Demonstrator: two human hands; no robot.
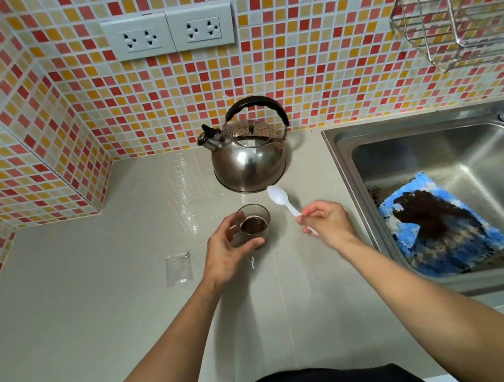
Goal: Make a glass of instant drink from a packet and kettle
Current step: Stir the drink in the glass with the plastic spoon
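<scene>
Glass at centre of frame, on pale countertop, holding dark drink low inside. Left hand wrapped around its near side, thumb and fingers closed on the wall. Right hand just right of it, fingers pinched shut on handle of white plastic spoon, bowl raised toward steel kettle above centre. Empty clear packet lying left of centre. Sink at right with stained blue cloth.

Likely rigid, breakable, smooth-walled and possibly warm: best gripped around the lower wall, firmly. Spoon light, slightly flexible; best held at handle end while stirring.
</scene>
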